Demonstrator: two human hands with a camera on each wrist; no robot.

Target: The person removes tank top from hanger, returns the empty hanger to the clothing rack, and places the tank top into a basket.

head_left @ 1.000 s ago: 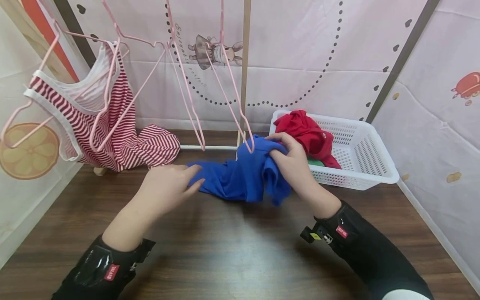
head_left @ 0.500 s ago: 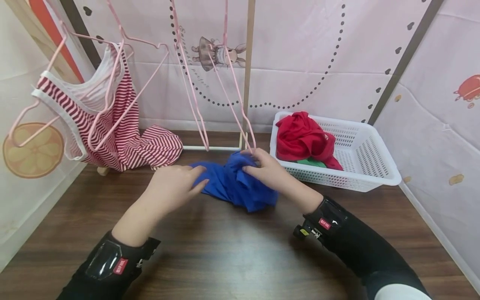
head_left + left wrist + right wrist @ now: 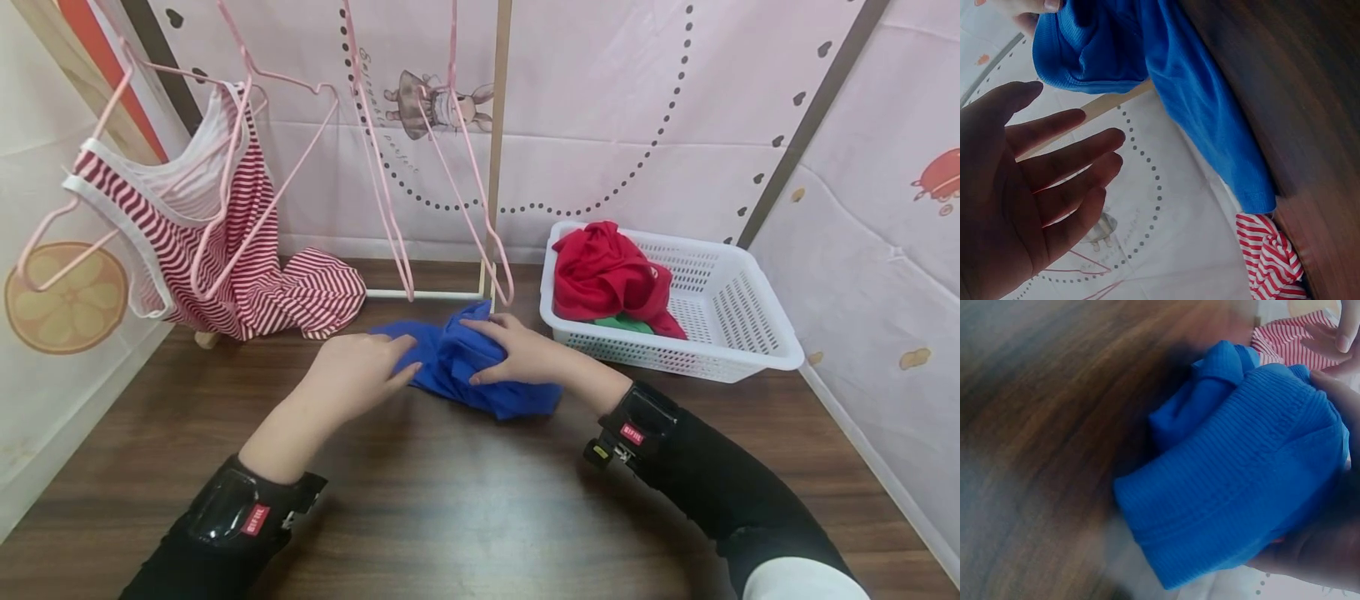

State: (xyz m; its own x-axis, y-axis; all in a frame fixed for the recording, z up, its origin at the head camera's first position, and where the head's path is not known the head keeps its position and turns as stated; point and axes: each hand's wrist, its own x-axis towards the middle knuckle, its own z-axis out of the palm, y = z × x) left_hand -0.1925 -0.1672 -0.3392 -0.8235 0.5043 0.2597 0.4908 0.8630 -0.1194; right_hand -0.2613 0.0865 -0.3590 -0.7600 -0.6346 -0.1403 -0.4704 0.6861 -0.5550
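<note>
A bunched blue knit garment (image 3: 510,402) lies on the wooden table in front of me. My right hand (image 3: 528,357) holds it from above, thumb and fingers spread around a gathered fold. In the right wrist view a wide ribbed band (image 3: 1210,469) of the garment faces the camera, and part of that hand is hidden behind the cloth. My left hand (image 3: 356,373) hovers at the garment's left end. The left wrist view shows its fingers (image 3: 1079,153) loosely bent with nothing between them; a long sleeve-like piece (image 3: 1204,106) hangs beyond them.
A red-and-white striped top (image 3: 251,242) hangs on a pink hanger at left, its lower part on the table. More pink hangers (image 3: 397,242) dangle above the garment. A white basket (image 3: 750,333) at right holds red cloth (image 3: 611,279) and green cloth (image 3: 626,323).
My right hand has moved left and down with the blue garment's raised end, away from the basket, and the cloth now lies more bunched. My left hand has hardly moved.
</note>
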